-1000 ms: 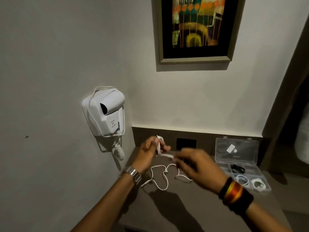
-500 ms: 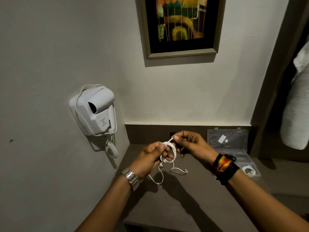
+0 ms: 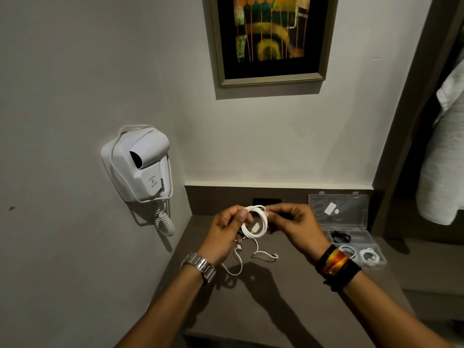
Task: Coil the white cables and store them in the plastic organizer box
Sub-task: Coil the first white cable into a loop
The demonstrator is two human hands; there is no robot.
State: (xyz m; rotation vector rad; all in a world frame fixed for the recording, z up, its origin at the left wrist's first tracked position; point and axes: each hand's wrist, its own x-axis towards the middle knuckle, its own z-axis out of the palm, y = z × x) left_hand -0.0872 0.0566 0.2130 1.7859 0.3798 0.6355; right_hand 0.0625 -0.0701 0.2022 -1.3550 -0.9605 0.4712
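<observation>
so the left hand (image 3: pixel 226 237) is pinching the top-left of the white cable (image 3: pixel 254 223) coil between thumb and fingers, closed on it, basically acting as the spool so the loops don't spring apart. the right hand (image 3: pixel 296 227) is closed on the opposite side of the same coil, looks like it's feeding and laying the next turn. both are held up off the tabletop (image 3: pixel 263 310), probably so the loose end can hang free and not snag while it gets wound in.

the cable itself: thin, white, a few neat round loops stacked together, about hand-sized. there's a loose tail (image 3: pixel 236 264) dropping from under the left hand, curling onto the tabletop, with a small connector end lying near the middle. so i'd say the coiling is mostly there but not finished.

the plastic organizer box (image 3: pixel 351 237) sits to the right, near the far wall, lid flipped open and leaning back, which makes sense since it's within easy reach of the right hand. two white coils (image 3: pixel 369 254) are already in the near compartments, and something dark in the one behind. hair dryer (image 3: pixel 140 167) on the left wall is just there, not involved.
</observation>
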